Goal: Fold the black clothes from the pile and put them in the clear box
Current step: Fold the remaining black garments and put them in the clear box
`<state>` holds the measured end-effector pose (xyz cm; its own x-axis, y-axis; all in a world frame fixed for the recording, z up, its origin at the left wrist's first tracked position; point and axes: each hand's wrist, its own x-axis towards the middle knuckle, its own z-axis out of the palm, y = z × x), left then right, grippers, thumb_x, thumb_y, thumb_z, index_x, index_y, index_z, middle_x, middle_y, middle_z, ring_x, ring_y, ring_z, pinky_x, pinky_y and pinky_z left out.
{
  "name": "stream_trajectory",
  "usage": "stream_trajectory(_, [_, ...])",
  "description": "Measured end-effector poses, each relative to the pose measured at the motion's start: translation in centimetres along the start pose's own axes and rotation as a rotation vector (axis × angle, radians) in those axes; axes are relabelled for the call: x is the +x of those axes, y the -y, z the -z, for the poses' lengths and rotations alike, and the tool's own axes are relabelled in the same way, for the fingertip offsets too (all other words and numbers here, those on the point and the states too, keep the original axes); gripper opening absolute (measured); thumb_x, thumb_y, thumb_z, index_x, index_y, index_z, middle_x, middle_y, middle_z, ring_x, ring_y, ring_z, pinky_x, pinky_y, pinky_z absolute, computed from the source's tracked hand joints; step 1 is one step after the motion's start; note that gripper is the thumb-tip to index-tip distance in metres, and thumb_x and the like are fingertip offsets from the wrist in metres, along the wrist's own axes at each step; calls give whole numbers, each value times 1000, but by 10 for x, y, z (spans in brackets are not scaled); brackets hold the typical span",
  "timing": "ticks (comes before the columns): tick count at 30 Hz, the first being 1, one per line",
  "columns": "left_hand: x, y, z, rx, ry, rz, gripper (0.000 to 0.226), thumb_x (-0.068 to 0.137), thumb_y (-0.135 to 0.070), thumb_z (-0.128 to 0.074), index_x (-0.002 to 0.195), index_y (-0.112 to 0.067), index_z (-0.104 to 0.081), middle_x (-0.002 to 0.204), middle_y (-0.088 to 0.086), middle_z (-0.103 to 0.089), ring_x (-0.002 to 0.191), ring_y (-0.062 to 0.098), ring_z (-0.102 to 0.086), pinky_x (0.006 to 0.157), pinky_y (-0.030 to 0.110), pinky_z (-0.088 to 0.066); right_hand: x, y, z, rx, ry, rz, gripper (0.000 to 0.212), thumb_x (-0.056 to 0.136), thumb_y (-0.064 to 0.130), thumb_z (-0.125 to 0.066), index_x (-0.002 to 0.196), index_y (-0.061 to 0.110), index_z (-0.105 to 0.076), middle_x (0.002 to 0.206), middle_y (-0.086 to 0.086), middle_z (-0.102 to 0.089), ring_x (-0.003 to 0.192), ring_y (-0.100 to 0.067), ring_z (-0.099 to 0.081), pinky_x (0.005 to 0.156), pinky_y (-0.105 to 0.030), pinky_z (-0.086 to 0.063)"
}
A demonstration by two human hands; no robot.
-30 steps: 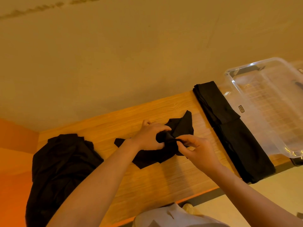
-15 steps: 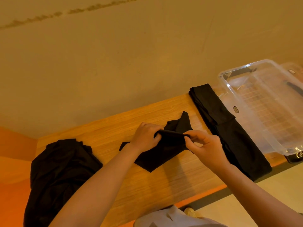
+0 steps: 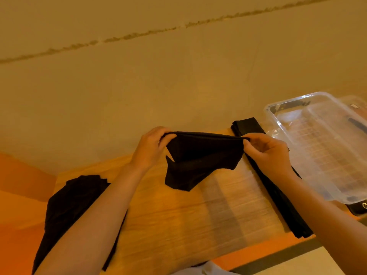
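Note:
A small black garment (image 3: 200,159) hangs above the wooden table (image 3: 198,221), stretched taut by its top edge. My left hand (image 3: 153,147) pinches its left corner and my right hand (image 3: 266,153) pinches its right corner. Its lower part dangles close to the tabletop. A pile of black clothes (image 3: 69,211) lies at the table's left end, partly behind my left forearm. A long folded black garment (image 3: 278,199) lies along the right side. The clear box (image 3: 325,147) sits beyond it at the right end, with nothing black visible inside.
A beige wall (image 3: 158,76) rises directly behind the table. A small dark object (image 3: 357,209) lies at the box's near corner. The table's front edge runs diagonally toward the lower right, with floor (image 3: 294,262) below it.
Both hands have lifted the small black garment off the table and drawn apart, stretching its top edge flat. The view has tilted upward, showing more wall.

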<state>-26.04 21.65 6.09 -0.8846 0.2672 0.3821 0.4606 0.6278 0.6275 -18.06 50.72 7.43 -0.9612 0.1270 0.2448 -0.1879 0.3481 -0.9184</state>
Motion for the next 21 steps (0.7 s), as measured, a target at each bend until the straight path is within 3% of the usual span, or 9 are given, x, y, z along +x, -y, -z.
stream_trajectory(2, [9, -19, 24, -141, -51, 75, 4, 83, -17, -70, 87, -15, -71, 75, -16, -64, 66, -4, -55, 68, 9, -42, 13, 10, 6, 25, -60, 13, 16, 88, 3, -64, 101, 11, -69, 80, 24, -70, 77, 1, -68, 70, -10, -51])
stream_trajectory(4, [18, -37, 46, -240, -59, 87, 2, 79, -25, -72, 80, -25, -70, 69, -17, -63, 62, 1, -54, 66, 14, -45, 25, 21, 12, 51, -105, 33, 15, 88, 4, -64, 96, 15, -69, 73, 25, -69, 71, 4, -65, 68, -9, -49])
stream_trajectory(7, [29, -55, 69, -185, -78, -27, 2, 81, -28, -69, 79, -28, -68, 80, -7, -64, 74, 11, -58, 70, 21, -46, 42, 39, 18, 96, -116, 72, 22, 89, 4, -63, 88, 25, -66, 69, 27, -67, 69, 8, -64, 67, -7, -47])
stream_trajectory(12, [41, -72, 87, -84, -150, -84, 8, 90, -15, -64, 90, -22, -64, 82, -15, -63, 75, -5, -58, 71, 11, -43, 70, 59, 25, 96, -60, 121, 19, 91, 9, -62, 92, 28, -67, 79, 20, -71, 80, 0, -67, 78, -15, -52])
stream_trajectory(17, [40, -81, 103, 14, -46, -120, 32, 85, -22, -68, 114, -34, -60, 95, -25, -63, 90, -11, -61, 87, 2, -38, 86, 68, 32, 24, 9, 129, 13, 92, 16, -61, 96, 27, -66, 87, 11, -70, 81, 1, -66, 78, -13, -51])
stream_trajectory(21, [37, -81, 113, 86, 86, -168, 30, 82, -22, -69, 110, -31, -66, 95, -47, -58, 98, -1, -64, 91, 10, -44, 90, 71, 39, 3, 74, 114, 15, 92, 15, -61, 95, 28, -67, 81, 16, -72, 83, 1, -68, 78, -10, -50])
